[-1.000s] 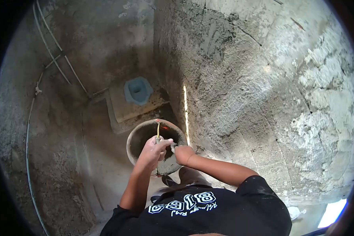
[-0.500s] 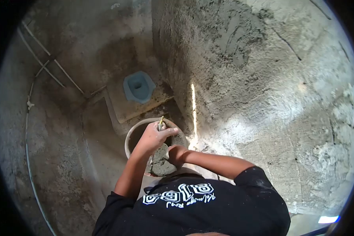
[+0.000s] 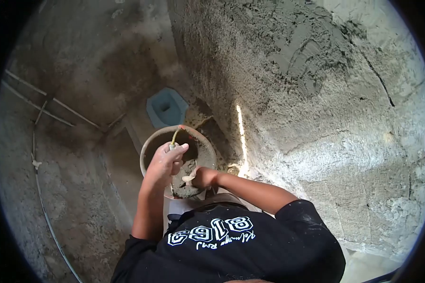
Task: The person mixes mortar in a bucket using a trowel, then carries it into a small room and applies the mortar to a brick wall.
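Rough cement walls (image 3: 288,108) surround a round, mortar-smeared bucket (image 3: 204,153) just below the frame's centre. The left hand (image 3: 166,161) grips its yellow handle (image 3: 175,136); the right hand (image 3: 204,178) is wrapped around a pale-ended tool (image 3: 188,179), mostly indistinct. Both hands hide some interior.

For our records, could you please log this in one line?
left hand: holds bucket handle; right hand: grips tool; bucket: grey mix

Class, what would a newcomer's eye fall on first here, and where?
Probably the bright strip of light, right of the bucket in the picture. Next, the blue squat toilet beyond the bucket; then the left hand gripping the bucket's handle, the right hand nearby.
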